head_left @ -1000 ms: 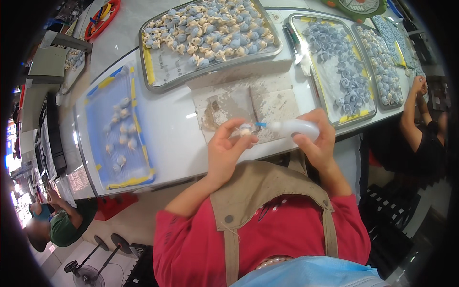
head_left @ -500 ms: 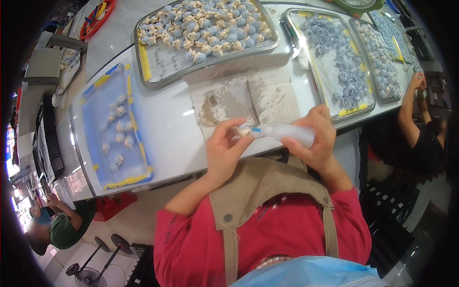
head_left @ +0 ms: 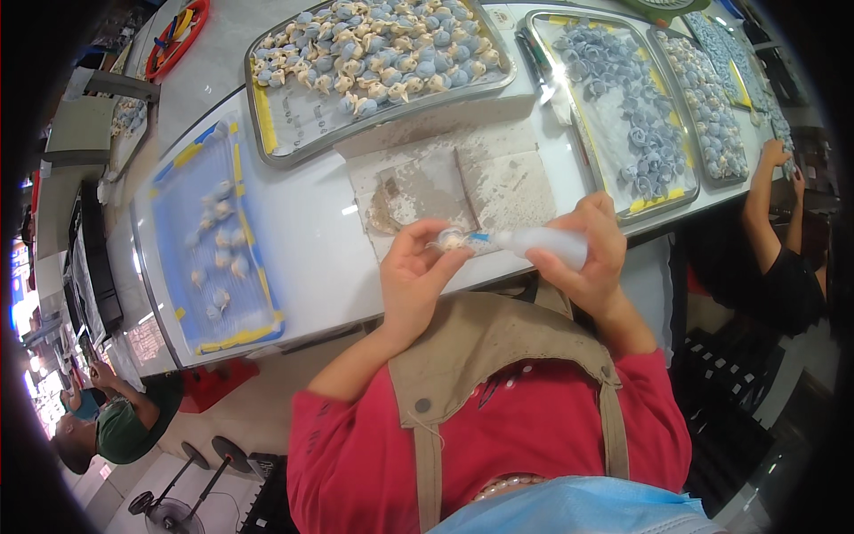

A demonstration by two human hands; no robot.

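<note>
The white bench [head_left: 322, 209] stretches across in front of the worker, and the biggest thing on it is the metal tray [head_left: 302, 116] at the far side, heaped with little blue-and-cream pieces. Over to the worker's left lies the blue tray [head_left: 185, 298], edged in yellow tape, with a loose scatter of similar pieces. On the right there's a second metal tray [head_left: 607, 151] of blue-grey, cup-like pieces. Between these, a stained board [head_left: 511, 182] lies just beyond the two hands.

The right hand [head_left: 598, 258] is wrapped round a translucent white bottle [head_left: 553, 245], tipped on its side and pointing left. The left hand [head_left: 411, 278] pinches a small figure [head_left: 451, 241] between thumb and fingers, held up over the bench's near edge. The bottle's thin blue tip [head_left: 479, 238] is right by that figure; I can't tell whether they touch.
</note>
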